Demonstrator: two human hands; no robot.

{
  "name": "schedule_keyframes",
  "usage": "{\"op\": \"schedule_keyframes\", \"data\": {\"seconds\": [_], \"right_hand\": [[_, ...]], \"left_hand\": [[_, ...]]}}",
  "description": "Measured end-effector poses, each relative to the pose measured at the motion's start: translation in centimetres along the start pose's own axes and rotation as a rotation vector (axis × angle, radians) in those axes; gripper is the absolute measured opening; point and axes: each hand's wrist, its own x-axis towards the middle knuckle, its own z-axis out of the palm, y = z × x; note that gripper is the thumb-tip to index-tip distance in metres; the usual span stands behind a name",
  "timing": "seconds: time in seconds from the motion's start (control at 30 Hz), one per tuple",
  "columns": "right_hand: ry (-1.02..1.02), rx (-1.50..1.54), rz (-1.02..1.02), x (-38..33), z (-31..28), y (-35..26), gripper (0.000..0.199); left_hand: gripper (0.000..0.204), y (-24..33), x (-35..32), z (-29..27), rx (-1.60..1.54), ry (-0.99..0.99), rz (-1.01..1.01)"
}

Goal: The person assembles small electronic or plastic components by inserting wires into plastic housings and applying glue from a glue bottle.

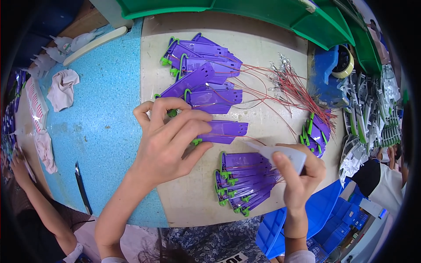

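Note:
My left hand (164,138) is closed on a purple plastic part (230,131) with a green clip, its fingers over the left end. A thin red wire trails off the part's right end. My right hand (305,179) grips a white squeeze bottle (289,158), whose narrow nozzle points left, close to the part's lower right corner. Above the left hand, several similar purple parts (210,65) lie overlapping with their wires running right. Nearer me, a fanned stack of purple parts (245,175) with green clips rests just left of my right hand.
A bundle of red wires (294,90) leads to another purple and green stack (318,131). Green bins (280,19) line the far edge; a tape roll (344,61) sits at right. On the blue mat are a cloth (62,90) and tweezers (81,186). A co-worker's arm (44,204) is at left.

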Motion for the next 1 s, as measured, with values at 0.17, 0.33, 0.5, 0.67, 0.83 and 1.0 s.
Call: {"op": "schedule_keyframes", "data": {"seconds": [0.17, 0.33, 0.5, 0.67, 0.83, 1.0], "right_hand": [[0.213, 0.278, 0.174, -1.4, -2.4, 0.4, 0.016], [0.072, 0.096, 0.016, -1.5, -1.3, 0.2, 0.016], [0.125, 0.029, 0.044, -1.3, -1.0, 1.3, 0.014], [0.045, 0.054, 0.005, -2.0, -1.6, 0.3, 0.015], [0.11, 0.12, 0.179, -2.7, -3.1, 0.6, 0.018], [0.113, 0.105, 0.064, -3.2, -2.8, 0.5, 0.018]], "left_hand": [[0.035, 2.3, -1.3, 0.4, -0.127, -0.097, 0.136], [0.033, 1.9, -1.0, 0.4, -0.02, -0.047, 0.021], [0.033, 2.0, -0.9, 0.5, -0.043, -0.052, 0.007], [0.031, 1.8, -1.1, 0.5, -0.027, -0.028, 0.021], [0.035, 4.1, -1.8, 0.0, -0.109, -0.094, 0.065], [0.028, 3.8, -2.0, 0.8, 0.055, -0.07, 0.013]]}}
